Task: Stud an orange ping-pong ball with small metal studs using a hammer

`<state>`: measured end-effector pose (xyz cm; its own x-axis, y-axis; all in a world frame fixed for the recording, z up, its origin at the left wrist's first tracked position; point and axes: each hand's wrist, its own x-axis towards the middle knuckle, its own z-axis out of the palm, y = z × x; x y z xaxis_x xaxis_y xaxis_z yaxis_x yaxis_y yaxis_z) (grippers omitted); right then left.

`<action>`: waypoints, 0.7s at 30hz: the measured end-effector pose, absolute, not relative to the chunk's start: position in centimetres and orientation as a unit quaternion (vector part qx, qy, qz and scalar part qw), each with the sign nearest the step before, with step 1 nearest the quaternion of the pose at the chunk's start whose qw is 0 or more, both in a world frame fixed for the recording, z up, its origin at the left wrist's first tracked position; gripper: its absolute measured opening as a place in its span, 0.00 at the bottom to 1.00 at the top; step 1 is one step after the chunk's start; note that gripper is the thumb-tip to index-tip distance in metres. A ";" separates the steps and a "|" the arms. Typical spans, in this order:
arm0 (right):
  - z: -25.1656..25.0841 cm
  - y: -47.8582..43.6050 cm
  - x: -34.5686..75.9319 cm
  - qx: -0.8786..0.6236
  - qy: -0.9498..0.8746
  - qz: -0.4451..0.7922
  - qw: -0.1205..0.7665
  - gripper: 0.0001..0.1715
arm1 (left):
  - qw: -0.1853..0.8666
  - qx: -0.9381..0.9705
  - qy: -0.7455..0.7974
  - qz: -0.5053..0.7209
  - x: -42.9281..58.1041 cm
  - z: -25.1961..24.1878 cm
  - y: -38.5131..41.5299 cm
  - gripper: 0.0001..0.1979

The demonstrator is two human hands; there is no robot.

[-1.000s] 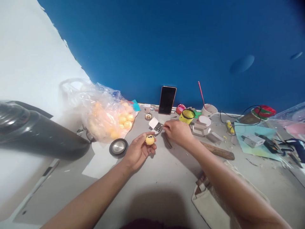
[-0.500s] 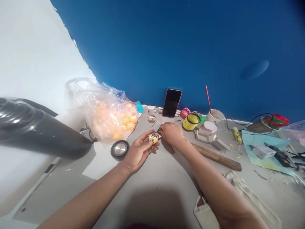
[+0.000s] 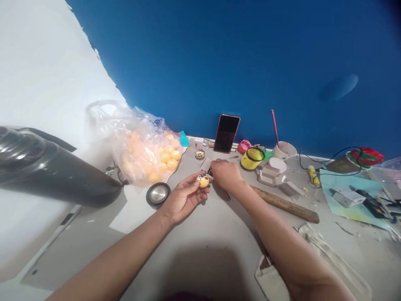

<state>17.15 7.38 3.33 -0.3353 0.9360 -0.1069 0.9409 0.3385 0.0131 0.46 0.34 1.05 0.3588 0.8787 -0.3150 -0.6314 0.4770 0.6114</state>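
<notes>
My left hand point(image 3: 181, 197) is closed around a small yellow ball point(image 3: 202, 180) with dark and shiny patches, held between thumb and fingers above the table. Just right of it, my right hand point(image 3: 227, 173) is closed, its fingertips pinched near small white pieces point(image 3: 206, 164). What those fingertips hold is hidden. Below the right hand lie thin brown sticks point(image 3: 226, 195). Behind the hands sits a small round object point(image 3: 200, 154) with a gold and dark pattern. A black round lid point(image 3: 158, 194) with a silver centre rests left of my left hand.
A clear bag of orange balls point(image 3: 140, 154) and a dark cylinder point(image 3: 59, 167) stand at left. Behind are a phone point(image 3: 227, 133), a yellow cup point(image 3: 251, 159) and a white cup point(image 3: 286, 150). A wooden rod point(image 3: 286, 205) and cloth point(image 3: 336, 263) lie right.
The yellow ball has turned slightly in my left hand, so more plain yellow shows. My right hand stays close beside it, nearly unmoved. The camera view has shifted a little.
</notes>
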 end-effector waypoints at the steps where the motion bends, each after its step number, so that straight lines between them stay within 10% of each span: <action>1: 3.3 7.4 17.1 0.575 0.817 -0.024 0.049 0.14 | 0.801 0.194 0.312 0.472 0.5 1.0 0.4 0.19; 21: 2.9 7.3 16.7 0.573 0.818 -0.015 0.042 0.13 | 0.795 0.178 0.340 0.469 0.2 0.4 0.5 0.17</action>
<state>16.65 7.33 2.93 -0.3403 0.9364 -0.0862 0.9389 0.3434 0.0236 0.22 0.54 0.42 0.3286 0.8678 -0.3727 -0.6255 0.4956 0.6026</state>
